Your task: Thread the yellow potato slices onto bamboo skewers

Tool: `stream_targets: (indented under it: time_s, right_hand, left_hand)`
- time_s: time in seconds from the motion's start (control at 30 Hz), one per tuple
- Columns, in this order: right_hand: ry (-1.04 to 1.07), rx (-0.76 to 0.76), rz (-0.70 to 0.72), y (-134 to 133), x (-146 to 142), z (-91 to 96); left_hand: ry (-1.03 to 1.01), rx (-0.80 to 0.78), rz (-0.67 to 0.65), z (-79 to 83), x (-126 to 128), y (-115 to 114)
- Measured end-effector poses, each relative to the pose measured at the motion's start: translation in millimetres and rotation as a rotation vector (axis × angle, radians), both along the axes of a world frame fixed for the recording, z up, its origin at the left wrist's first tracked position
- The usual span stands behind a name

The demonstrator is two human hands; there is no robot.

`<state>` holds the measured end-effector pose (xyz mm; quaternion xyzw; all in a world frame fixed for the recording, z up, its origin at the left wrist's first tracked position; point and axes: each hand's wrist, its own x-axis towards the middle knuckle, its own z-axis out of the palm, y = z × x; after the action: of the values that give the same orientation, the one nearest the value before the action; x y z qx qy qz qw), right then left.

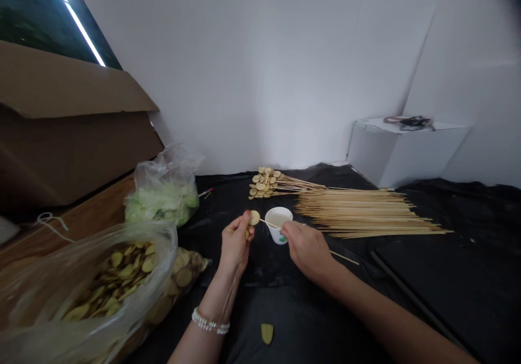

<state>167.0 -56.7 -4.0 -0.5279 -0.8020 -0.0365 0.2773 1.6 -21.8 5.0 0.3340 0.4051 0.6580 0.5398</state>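
Between the thumb and fingers of my left hand (236, 242) is a round potato slice (254, 218). My right hand (307, 247) grips a thin wooden skewer (345, 257), whose tip reaches the slice. The skewer passes over a white paper cup (278, 235) holding cloudy liquid. Behind the cup lies a bunch of skewers with slices on their ends (264, 183). Many bare skewers (366, 211) lie in a pile to the right. One loose slice (267, 333) rests on the black sheet near me.
At the left, an open clear bag (163, 239) holds many slices. Behind it stands a bag of pale green vegetable pieces (163, 198). A cardboard box (73, 147) is at far left, a white box (391, 152) at back right. Black sheeting (228, 320) covers the surface.
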Motion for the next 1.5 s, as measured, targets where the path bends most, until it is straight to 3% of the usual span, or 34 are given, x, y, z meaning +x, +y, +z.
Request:
stream_targets:
  time_s: [0.27, 0.47, 0.63, 1.0, 1.27, 1.5]
  right_hand:
    - [-0.031, -0.097, 0.011, 2.5, -0.7, 1.1]
    - [0.009, 0.007, 0.008, 1.9, -0.7, 0.4]
    - [-0.035, 0.081, -0.008, -0.6, -2.1, -2.1]
    - [0.008, -0.152, 0.005, 1.7, -1.0, 3.3]
    - [-0.092, -0.05, -0.012, -4.0, -1.1, 7.2]
    - [-0.111, -0.056, -0.026, -3.3, 0.9, 7.6]
  left_hand:
    - [-0.063, -0.047, -0.055, 1.5, 1.4, 0.0]
    - [0.012, -0.002, 0.019, 1.9, 2.8, -1.6]
    - [0.023, -0.006, -0.027, 4.0, 3.4, -3.4]
    - [0.087, 0.005, -0.05, 3.0, 9.0, -5.6]
    - [0.084, 0.05, 0.051, 2.9, 1.6, -1.2]
    - [0.102, 0.029, -0.038, 5.0, 2.7, -3.8]
